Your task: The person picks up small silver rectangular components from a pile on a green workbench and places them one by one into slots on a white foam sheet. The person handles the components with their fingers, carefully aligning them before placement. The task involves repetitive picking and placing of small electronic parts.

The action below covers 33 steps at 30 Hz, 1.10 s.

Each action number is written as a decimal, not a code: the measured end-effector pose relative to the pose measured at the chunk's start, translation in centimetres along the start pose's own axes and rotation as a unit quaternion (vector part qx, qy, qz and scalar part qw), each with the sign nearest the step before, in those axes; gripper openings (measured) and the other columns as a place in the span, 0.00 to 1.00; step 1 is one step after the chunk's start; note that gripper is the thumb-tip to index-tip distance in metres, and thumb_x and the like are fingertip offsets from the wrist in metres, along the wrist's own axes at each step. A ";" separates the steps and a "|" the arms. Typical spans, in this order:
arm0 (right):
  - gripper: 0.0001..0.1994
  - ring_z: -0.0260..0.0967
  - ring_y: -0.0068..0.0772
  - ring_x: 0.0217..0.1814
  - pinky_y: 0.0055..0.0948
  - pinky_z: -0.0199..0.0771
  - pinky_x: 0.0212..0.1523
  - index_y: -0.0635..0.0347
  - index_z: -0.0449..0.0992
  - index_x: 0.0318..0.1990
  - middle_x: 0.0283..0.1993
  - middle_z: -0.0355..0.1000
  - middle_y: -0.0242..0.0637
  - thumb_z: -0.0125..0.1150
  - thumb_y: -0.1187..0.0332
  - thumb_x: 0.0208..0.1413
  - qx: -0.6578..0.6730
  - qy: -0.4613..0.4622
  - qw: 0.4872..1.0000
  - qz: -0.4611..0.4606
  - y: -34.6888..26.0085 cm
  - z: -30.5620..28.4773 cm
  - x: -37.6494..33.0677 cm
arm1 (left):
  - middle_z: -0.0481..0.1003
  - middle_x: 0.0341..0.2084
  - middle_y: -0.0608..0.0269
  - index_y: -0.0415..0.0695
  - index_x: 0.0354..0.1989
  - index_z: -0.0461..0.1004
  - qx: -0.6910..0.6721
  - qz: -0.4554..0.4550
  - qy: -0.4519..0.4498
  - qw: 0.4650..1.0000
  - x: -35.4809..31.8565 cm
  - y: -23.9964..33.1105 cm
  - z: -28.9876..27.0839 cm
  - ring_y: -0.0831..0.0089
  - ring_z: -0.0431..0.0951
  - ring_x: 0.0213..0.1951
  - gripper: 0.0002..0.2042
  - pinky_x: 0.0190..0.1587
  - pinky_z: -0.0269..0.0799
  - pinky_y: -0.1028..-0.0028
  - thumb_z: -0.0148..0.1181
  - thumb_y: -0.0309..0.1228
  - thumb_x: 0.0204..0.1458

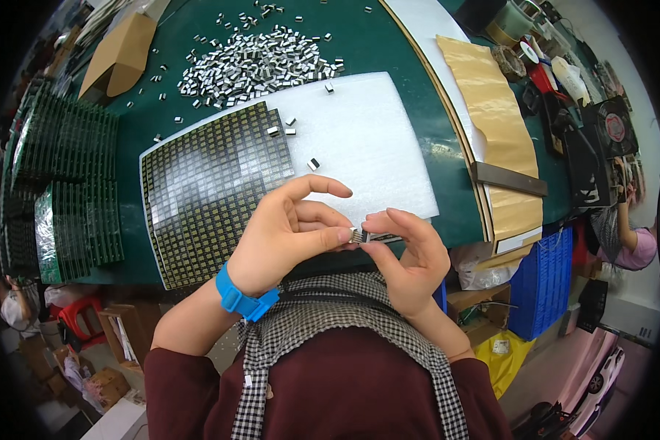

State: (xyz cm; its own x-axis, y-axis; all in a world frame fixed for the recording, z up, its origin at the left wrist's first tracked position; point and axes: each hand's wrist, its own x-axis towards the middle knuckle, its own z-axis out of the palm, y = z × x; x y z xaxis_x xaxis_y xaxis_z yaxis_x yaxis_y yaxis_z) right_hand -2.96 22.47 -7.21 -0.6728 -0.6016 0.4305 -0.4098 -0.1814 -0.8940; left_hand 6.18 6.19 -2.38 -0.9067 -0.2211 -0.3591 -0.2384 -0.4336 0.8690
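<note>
Close together over the front edge of the white foam sheet (pixel 367 139), my two hands meet fingertip to fingertip. My left hand (pixel 290 227), with a blue wrist strap (pixel 242 297), pinches a small pinned component (pixel 356 235) between thumb and fingers. Opposite it, my right hand (pixel 414 257) grips the dark side of the same little piece. Fingertips partly cover it, so its full shape is hidden. Left of the hands, a dark panel with a grid of tiny gold-marked boards (pixel 213 191) lies on the foam. A few loose black-and-silver components (pixel 313 164) rest near it.
A heap of small black-and-silver components (pixel 253 66) covers the green table (pixel 425 110) at the back. Stacks of green circuit boards (pixel 81 227) stand left, near an open cardboard box (pixel 117 55). Brown paper (pixel 491 110) and a dark bar (pixel 510 179) lie right.
</note>
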 end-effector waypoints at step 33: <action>0.17 0.75 0.37 0.43 0.29 0.74 0.42 0.64 0.76 0.42 0.41 0.76 0.41 0.67 0.80 0.41 -0.067 -0.122 0.990 -0.016 -1.5 -0.7 2.1 | 0.76 0.31 0.62 0.34 0.48 0.69 -0.064 0.002 0.004 0.998 -0.6 -1.7 -0.4 0.76 0.78 0.35 0.15 0.41 0.74 0.78 0.58 0.20 0.51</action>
State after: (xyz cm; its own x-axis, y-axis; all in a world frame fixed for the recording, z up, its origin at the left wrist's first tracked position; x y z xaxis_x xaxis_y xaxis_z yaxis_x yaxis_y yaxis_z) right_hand -4.16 21.97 -4.87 -0.4958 -0.7704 0.4008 -0.5181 -0.1080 -0.8485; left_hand 7.28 6.71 -3.75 -0.9049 -0.2298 -0.3582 -0.1876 -0.5400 0.8205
